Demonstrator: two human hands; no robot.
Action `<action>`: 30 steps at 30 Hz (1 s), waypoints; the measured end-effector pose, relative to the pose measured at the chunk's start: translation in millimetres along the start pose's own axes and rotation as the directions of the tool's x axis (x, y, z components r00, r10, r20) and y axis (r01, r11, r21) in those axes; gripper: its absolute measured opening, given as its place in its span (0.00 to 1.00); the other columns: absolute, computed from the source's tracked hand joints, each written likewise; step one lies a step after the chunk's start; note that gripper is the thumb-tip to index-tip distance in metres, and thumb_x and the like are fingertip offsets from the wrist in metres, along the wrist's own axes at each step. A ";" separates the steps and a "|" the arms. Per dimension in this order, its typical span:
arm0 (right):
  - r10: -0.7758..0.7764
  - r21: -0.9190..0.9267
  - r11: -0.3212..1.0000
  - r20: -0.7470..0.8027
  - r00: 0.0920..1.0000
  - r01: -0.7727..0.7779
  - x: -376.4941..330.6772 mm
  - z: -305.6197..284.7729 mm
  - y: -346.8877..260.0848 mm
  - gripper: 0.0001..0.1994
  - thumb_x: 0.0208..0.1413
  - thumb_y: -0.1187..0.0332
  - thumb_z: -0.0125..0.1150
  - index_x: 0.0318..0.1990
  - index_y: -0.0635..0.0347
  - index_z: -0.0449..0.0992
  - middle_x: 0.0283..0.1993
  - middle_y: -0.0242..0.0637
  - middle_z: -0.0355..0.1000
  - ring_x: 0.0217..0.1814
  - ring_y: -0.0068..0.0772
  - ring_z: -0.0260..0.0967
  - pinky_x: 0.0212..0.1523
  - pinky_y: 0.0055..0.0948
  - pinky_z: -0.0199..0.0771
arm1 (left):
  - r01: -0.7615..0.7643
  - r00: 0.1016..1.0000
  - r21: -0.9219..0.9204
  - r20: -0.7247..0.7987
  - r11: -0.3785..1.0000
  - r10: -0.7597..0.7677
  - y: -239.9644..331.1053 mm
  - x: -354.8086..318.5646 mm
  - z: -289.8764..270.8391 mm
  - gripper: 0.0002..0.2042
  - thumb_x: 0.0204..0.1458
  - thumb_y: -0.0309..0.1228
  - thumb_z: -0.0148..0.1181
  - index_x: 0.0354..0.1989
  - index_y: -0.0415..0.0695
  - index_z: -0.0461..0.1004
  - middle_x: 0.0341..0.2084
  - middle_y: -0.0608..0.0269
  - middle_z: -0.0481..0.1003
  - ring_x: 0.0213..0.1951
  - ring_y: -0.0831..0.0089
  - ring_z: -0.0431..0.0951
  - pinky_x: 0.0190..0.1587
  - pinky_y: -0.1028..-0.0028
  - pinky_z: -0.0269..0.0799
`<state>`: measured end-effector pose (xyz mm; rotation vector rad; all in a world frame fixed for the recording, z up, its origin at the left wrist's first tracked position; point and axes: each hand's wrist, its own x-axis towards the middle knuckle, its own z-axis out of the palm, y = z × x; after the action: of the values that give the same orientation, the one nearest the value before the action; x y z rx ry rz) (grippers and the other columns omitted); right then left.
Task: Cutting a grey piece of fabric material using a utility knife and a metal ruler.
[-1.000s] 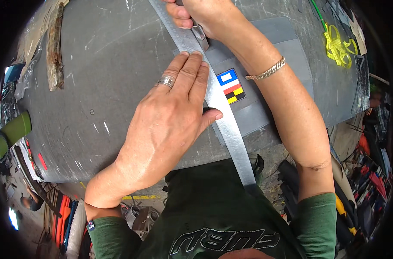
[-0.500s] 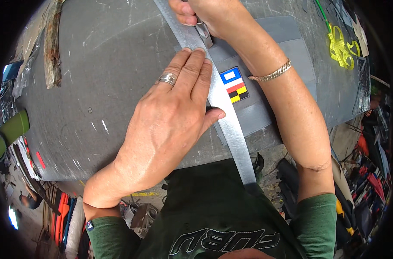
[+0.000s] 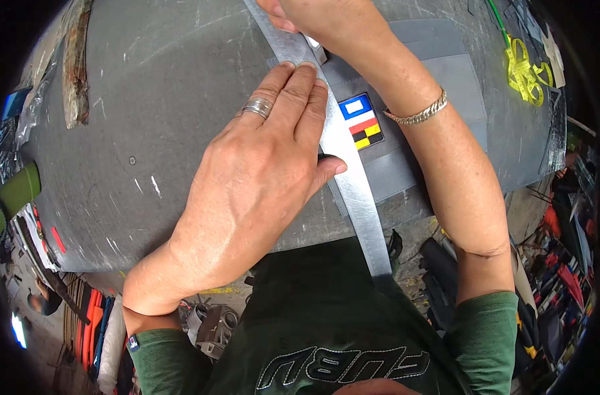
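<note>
Two hands work on one long metal ruler (image 3: 353, 178) that runs from the near table edge up and away across a grey worktable (image 3: 148, 131). Nearest, the left hand (image 3: 260, 178) lies flat on it, fingers (image 3: 293, 99) together and pressed down, thumb tucked against the ruler's right edge. Just beside the ruler lies a grey fabric panel (image 3: 445, 85) with a small coloured flag patch (image 3: 360, 122). Farther up, the right hand (image 3: 313, 20) grips what seems to be a small cutting tool against the ruler; the frame edge cuts it off, so I cannot tell how its fingers close. If the left hand's pressure eases, the ruler could skid and the line wander. A yellow strap (image 3: 527, 69) lies at the far right.
</note>
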<state>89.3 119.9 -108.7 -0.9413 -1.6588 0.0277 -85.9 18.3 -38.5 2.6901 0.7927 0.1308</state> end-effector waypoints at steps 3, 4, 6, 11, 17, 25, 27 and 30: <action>-0.079 -0.018 0.997 -0.061 0.995 0.078 2.6 3.0 1.1 0.21 0.56 0.81 0.53 0.59 0.76 0.66 0.39 0.60 0.73 0.41 0.65 0.74 0.43 0.50 0.74 | -0.003 1.000 0.003 -0.002 1.000 0.003 0.0 -0.2 -0.8 0.35 0.51 0.43 0.71 0.64 0.34 0.69 0.64 0.47 0.70 0.67 0.50 0.69 0.65 0.59 0.72; -0.078 -0.028 0.997 -0.057 0.995 0.076 4.0 -2.4 -0.7 0.21 0.56 0.81 0.53 0.59 0.76 0.66 0.39 0.60 0.73 0.41 0.65 0.74 0.43 0.50 0.74 | -0.011 1.000 0.004 -0.003 1.000 0.011 1.3 1.5 -1.5 0.35 0.51 0.43 0.71 0.64 0.34 0.69 0.64 0.47 0.69 0.67 0.50 0.69 0.65 0.59 0.72; 0.089 0.044 0.995 0.056 0.995 -0.091 5.8 -7.2 -5.4 0.21 0.57 0.82 0.52 0.59 0.76 0.66 0.39 0.59 0.74 0.39 0.63 0.74 0.43 0.48 0.74 | -0.007 1.000 0.006 0.001 1.000 0.007 2.1 1.7 -1.7 0.35 0.51 0.44 0.71 0.64 0.34 0.69 0.64 0.47 0.69 0.67 0.50 0.69 0.65 0.59 0.72; 0.174 0.007 0.985 0.041 0.984 -0.175 11.7 -18.0 -10.5 0.13 0.65 0.76 0.46 0.53 0.72 0.68 0.36 0.55 0.75 0.33 0.56 0.74 0.39 0.45 0.73 | -0.030 1.000 0.002 -0.001 1.000 0.030 7.0 6.4 -2.7 0.35 0.52 0.44 0.70 0.64 0.34 0.69 0.64 0.47 0.70 0.67 0.50 0.69 0.65 0.59 0.71; 0.560 0.189 0.774 0.242 0.793 -0.604 24.2 -9.8 -30.6 0.15 0.73 0.66 0.39 0.46 0.70 0.70 0.28 0.50 0.73 0.30 0.50 0.72 0.37 0.43 0.72 | 0.011 1.000 0.026 0.001 1.000 -0.011 -0.5 -1.8 2.8 0.34 0.52 0.44 0.70 0.63 0.33 0.70 0.64 0.47 0.70 0.67 0.50 0.69 0.66 0.59 0.71; 0.369 0.299 0.867 0.153 0.917 -0.399 33.3 -21.3 -41.3 0.22 0.75 0.53 0.41 0.43 0.67 0.70 0.20 0.37 0.66 0.18 0.32 0.66 0.23 0.33 0.67 | -0.066 0.994 0.099 -0.080 0.993 0.074 1.8 -1.3 2.2 0.32 0.55 0.44 0.68 0.60 0.31 0.71 0.60 0.45 0.73 0.64 0.50 0.71 0.65 0.60 0.71; 0.558 0.542 0.636 0.168 0.813 -0.549 57.2 -38.0 -73.4 0.23 0.75 0.49 0.44 0.45 0.64 0.71 0.19 0.29 0.62 0.12 0.20 0.58 0.14 0.25 0.59 | -0.076 0.990 0.158 -0.103 0.985 0.093 -0.6 -7.4 7.1 0.31 0.55 0.45 0.67 0.58 0.29 0.71 0.58 0.45 0.73 0.63 0.53 0.73 0.62 0.64 0.73; 0.924 0.385 0.362 -0.028 0.381 -0.849 121.5 -72.8 -160.0 0.21 0.72 0.47 0.51 0.42 0.59 0.72 0.19 0.23 0.61 0.12 0.15 0.56 0.14 0.21 0.56 | -0.115 0.982 0.198 -0.124 0.973 0.141 2.6 -6.1 7.4 0.30 0.56 0.46 0.66 0.55 0.28 0.72 0.53 0.46 0.74 0.60 0.56 0.75 0.59 0.68 0.76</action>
<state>59.8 50.2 91.1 -1.4401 -0.6657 0.8894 -88.3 10.9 -44.6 2.9407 0.7015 0.2878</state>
